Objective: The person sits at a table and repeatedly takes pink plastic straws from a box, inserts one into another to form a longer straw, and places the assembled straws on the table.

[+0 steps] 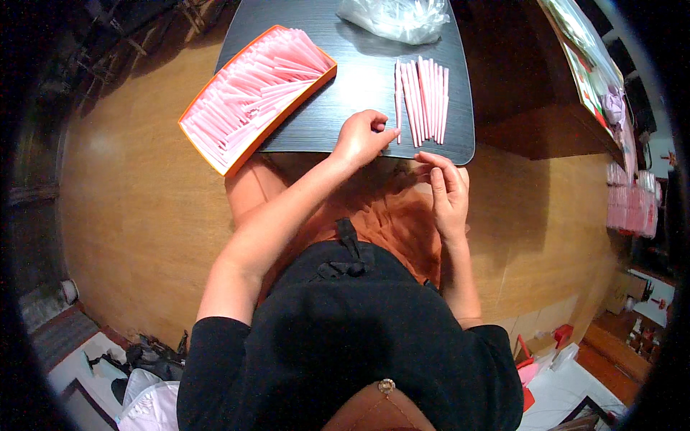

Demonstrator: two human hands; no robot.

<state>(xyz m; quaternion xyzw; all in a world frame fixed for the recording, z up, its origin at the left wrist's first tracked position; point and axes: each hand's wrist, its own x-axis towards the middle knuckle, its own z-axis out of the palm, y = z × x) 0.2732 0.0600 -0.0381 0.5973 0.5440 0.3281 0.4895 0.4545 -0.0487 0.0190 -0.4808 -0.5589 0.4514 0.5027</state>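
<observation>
A row of several thin pink wrapped sticks (424,99) lies side by side on the dark table (359,79). My left hand (363,136) rests at the table's near edge, its fingertips pinching the lower end of the leftmost stick (397,100). My right hand (447,188) hovers just below the table edge, over my lap, with its fingers curled together; I cannot see anything in it. An orange tray (253,97) packed with pink paper sleeves lies slanted at the table's left.
A clear plastic bag (395,18) lies at the table's far edge. The wooden floor (136,201) surrounds the table. Shelves with pink packages (632,205) stand at the right, and boxes and bags sit behind me on the floor.
</observation>
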